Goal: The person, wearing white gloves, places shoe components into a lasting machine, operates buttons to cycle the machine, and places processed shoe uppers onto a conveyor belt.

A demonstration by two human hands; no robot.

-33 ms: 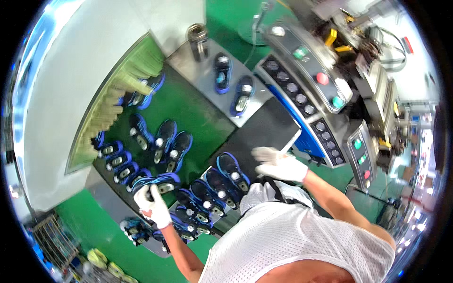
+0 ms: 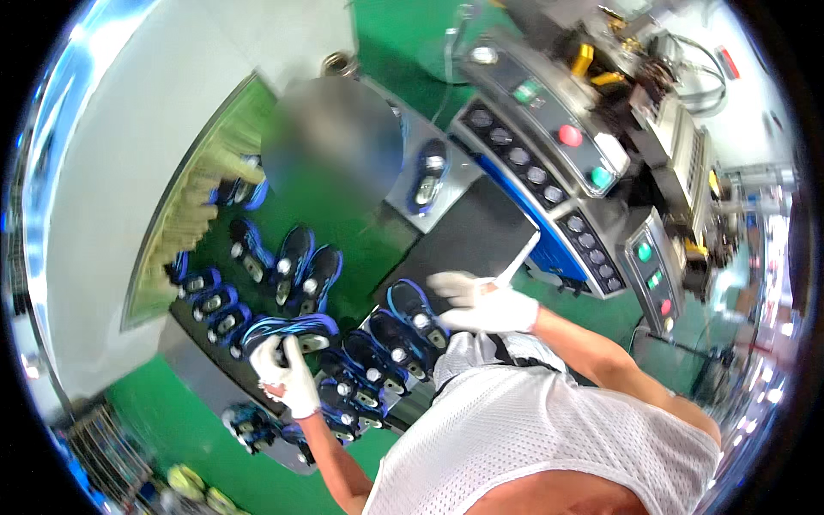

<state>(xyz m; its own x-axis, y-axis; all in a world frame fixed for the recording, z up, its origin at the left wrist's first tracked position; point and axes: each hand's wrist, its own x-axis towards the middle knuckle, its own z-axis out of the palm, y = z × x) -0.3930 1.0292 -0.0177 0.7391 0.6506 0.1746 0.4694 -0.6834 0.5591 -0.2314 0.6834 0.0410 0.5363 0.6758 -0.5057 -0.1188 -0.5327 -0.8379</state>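
Note:
My left hand [image 2: 286,378], in a white glove, grips a dark shoe with a blue-and-purple sole [image 2: 300,325], tilted sole-up over the belt's near edge. My right hand [image 2: 485,306], also white-gloved, has its fingers spread and holds nothing. It hovers just right of a dark shoe [image 2: 418,314] at the end of a row. Other dark blue-edged shoes [image 2: 375,359], with metal and white parts inside, stand in this row between my hands. On the green belt [image 2: 360,257] lie several more shoes [image 2: 293,264].
A strip curtain [image 2: 184,210] hangs at the white machine housing's opening on the left. Another shoe [image 2: 427,178] lies on the metal plate [image 2: 463,166] ahead. A control panel [image 2: 549,120] with coloured buttons stands at the right. A blurred patch hides part of the far belt.
My right hand has shifted a little left, closer to the row's end shoe. My left hand still grips its shoe, which has moved slightly right.

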